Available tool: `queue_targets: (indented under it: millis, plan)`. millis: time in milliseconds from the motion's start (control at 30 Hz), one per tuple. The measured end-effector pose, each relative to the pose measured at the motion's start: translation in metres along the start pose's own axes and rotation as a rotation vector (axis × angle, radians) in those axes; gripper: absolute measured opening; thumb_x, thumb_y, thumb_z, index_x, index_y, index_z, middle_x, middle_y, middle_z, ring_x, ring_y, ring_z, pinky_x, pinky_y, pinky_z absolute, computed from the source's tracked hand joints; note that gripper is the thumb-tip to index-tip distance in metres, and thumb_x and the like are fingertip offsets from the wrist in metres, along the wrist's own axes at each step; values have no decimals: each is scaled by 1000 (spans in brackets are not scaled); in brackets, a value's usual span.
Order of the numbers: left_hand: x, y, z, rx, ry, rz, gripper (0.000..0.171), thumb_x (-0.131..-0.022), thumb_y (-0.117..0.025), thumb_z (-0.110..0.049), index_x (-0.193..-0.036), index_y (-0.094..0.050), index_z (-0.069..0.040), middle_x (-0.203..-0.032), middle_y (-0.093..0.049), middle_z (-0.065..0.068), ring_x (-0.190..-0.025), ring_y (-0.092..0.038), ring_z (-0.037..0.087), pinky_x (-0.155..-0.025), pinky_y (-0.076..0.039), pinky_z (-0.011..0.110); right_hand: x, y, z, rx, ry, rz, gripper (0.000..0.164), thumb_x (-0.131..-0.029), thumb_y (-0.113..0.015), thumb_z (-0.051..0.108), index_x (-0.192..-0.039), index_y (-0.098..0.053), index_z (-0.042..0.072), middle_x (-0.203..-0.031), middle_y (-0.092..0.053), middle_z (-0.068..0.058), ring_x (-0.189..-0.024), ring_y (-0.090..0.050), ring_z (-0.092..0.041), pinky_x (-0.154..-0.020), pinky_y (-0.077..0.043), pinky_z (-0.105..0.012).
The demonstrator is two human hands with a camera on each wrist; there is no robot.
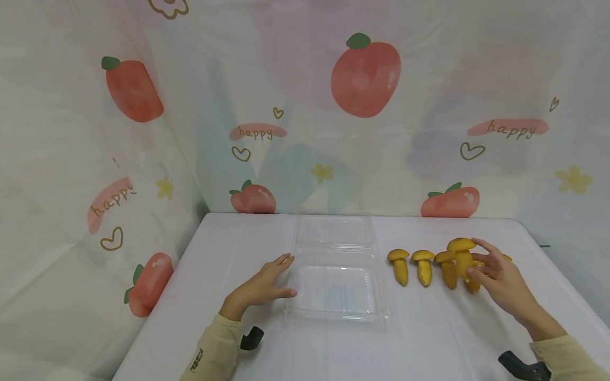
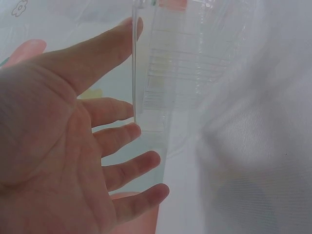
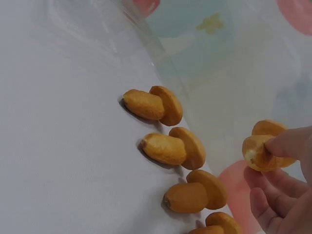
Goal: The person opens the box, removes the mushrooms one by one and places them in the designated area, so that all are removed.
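My right hand [image 1: 500,280] pinches a yellow mushroom [image 1: 461,254] between thumb and fingers, lifted above the others; the right wrist view shows this mushroom [image 3: 263,151] with its stem end facing the camera. Several similar mushrooms [image 1: 400,267] lie in a row on the table, caps away from me, some partly hidden behind the held one and the hand. At the left edge of a clear plastic clamshell box [image 1: 333,317], my left hand [image 1: 262,283] has its fingers extended. In the left wrist view, its thumb and fingertips touch the rim of the box [image 2: 180,73]. The box lies with its lid folded back.
A white cloth covers the table [image 1: 419,338], whose far edge meets a fruit-printed backdrop [image 1: 305,106]. Another printed sheet hangs along the left side. Dark wrist-camera mounts [image 1: 251,338] show beside both sleeves.
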State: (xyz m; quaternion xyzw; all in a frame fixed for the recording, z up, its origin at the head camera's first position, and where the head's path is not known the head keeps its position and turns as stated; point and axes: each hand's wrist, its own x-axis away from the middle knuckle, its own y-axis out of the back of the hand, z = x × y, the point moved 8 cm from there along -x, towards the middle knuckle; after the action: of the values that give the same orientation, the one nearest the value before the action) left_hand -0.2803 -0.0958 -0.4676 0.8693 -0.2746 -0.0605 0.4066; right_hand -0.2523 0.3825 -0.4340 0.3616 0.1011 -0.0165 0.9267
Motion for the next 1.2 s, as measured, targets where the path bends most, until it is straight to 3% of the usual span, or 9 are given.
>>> queue_targets:
  millis: [367,633,1067,1100,1167,1200]
  plan:
    - [-1,-1,1,3,-4,-5,88,-91,-76,-32,-160,-28,-5,-169,-21,18,-151,-25,44,-119,-29,63,3,17,-24,0,-21,-57,70,-101,-59,9,-159,-21,3,-126,-48,-43,-85,-45,25,-66,-48,-3]
    - [-2,-1,3,3,-2,-5,88,-91,-76,-32,-160,-28,-5,-169,-20,18,-152,-25,44,-120,-28,63,4,23,-39,-16,-117,-41,73,-104,-56,15,-163,-14,11,-135,-40,-45,-82,-41,27,-63,-51,-7]
    - [0,-2,3,-5,-6,-6,89,-91,-76,-34,-160,-28,-5,-169,-21,16,-152,-25,43,-120,-29,62,3,38,-59,49,-172,-71,75,-104,-56,20,-163,-11,8,-137,-38,-47,-81,-36,28,-59,-44,-4]
    - [0,-1,2,-2,-7,-8,89,-91,-76,-34,-160,-28,-5,-169,-21,16,-152,-25,43,-120,-29,62,3,39,-61,57,-179,-72,75,-104,-57,21,-163,-11,8,-137,-38,-47,-80,-38,26,-59,-45,-4]
    - [-1,-1,3,0,-4,-9,88,-91,-76,-33,-160,-28,-6,-169,-21,16,-152,-25,43,-120,-29,62,3,41,-64,67,-190,-76,76,-104,-57,22,-163,-10,9,-137,-38,-47,-80,-56,10,-58,-44,-4]
    - [-1,-1,3,1,-1,-8,88,-91,-76,-33,-160,-28,-6,-169,-20,15,-153,-24,42,-120,-28,62,3,42,-66,67,-192,-77,76,-104,-57,22,-163,-10,10,-137,-38,-47,-79,-56,10,-58,-44,-4]
